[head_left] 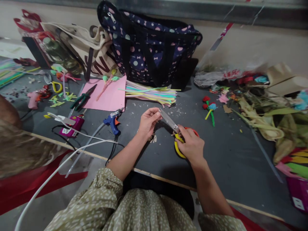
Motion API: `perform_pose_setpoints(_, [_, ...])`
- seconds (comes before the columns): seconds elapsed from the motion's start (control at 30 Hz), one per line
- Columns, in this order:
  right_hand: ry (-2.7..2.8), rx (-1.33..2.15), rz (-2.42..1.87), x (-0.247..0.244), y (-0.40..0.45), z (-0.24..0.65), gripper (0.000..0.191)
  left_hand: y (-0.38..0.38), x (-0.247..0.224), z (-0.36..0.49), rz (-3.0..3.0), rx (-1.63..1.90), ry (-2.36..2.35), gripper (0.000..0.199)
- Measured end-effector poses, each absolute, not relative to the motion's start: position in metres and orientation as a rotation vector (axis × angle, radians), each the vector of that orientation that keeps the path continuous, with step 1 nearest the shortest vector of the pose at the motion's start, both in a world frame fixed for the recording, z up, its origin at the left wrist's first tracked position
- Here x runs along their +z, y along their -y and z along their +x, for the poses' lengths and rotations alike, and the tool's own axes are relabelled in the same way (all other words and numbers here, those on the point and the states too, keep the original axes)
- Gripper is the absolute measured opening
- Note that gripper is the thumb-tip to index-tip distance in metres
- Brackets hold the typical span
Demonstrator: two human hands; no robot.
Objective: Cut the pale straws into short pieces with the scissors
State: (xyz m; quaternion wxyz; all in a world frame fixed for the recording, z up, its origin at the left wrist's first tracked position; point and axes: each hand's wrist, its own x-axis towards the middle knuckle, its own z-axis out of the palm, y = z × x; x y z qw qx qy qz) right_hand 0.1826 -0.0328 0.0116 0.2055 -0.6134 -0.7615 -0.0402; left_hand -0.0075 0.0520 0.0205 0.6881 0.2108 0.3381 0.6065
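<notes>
Gripping metal scissors w/ red-and-yellow handles (170, 122), the R hand (192, 146) angles them over the dark tabletop (223, 144). L hand (147, 123) pinches closed at the blade tips (can't tell on what). Short pale clippings (153, 139) suggest some cutting's done; amt left unclear.

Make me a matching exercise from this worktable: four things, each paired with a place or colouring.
1. Scissors
2. Pliers
3. Glue gun nearest the left hand
4. Large patterned bag

A. Blue with orange trigger
B. Partly on pink sheet
C. Behind the bundled coloured strips
D. In the right hand

Pairs: 1-D, 2-B, 3-A, 4-C
</notes>
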Motion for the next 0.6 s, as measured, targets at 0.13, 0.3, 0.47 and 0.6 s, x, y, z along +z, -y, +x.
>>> perform_pose_setpoints(0.13, [2.071, -0.062, -1.696, 0.0079, 0.0333, 0.1836, 0.046, -0.0523, 0.0205, -0.0086, 0.456, 1.359, -0.778, 0.029])
perform_pose_setpoints(0.3, [2.080, -0.053, -1.672, 0.0071, 0.0329, 0.1825, 0.047, -0.0524, 0.0188, -0.0096, 0.461, 1.365, -0.776, 0.029])
perform_pose_setpoints(0.47, [2.099, -0.033, -1.658, 0.0091, 0.0325, 0.1797, 0.047, -0.0524, 0.0174, -0.0102, 0.453, 1.356, -0.798, 0.030])
perform_pose_setpoints(0.6, [2.100, -0.068, -1.653, 0.0082, 0.0325, 0.1785, 0.046, -0.0522, 0.0173, -0.0100, 0.429, 1.344, -0.792, 0.032])
